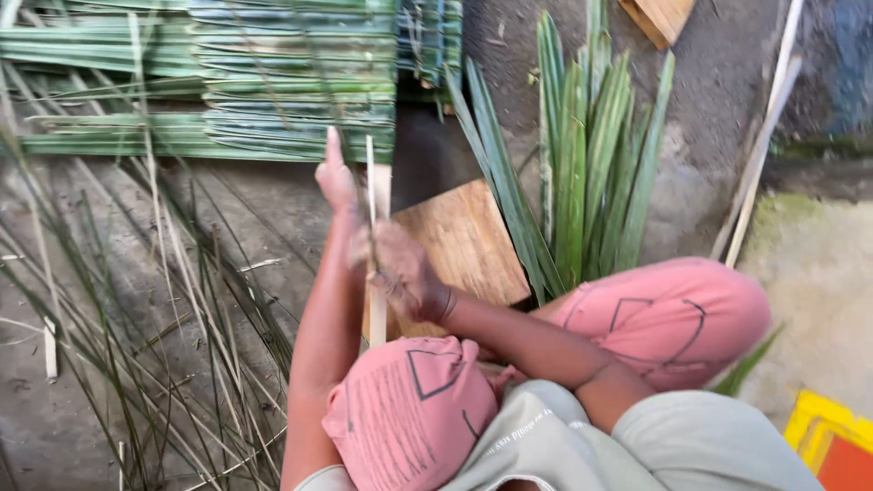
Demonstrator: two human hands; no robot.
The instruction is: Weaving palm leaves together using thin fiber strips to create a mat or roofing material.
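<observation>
Green palm leaflets, folded over and laid row on row, make up the woven leaf panel point(291, 82) that lies on the ground ahead of the person's knees, its near edge just beyond the hands. The left hand point(335, 177) reaches toward that edge with its fingers pressed together and stretched out flat, the tips touching or almost touching the lowest row; which of the two I cannot tell. The right hand point(400, 273), blurred, closes around a thin pale stick point(371, 182) that stands upright between the hands and runs up to the panel's edge; its fingers look curled in a pinch on the stick, though the blur hides the exact grip. A wooden board point(468, 241) lies under the hands, and a fan of loose green fronds point(582, 164) lies just to the right of it. Stripped leaf ribs point(164, 300) lie scattered on the ground at the left. The panel looks light and pliant, apt to split along the grain, best held at its stiffened edge; the stick looks stiff but slender, likely to snap if bent hard.
</observation>
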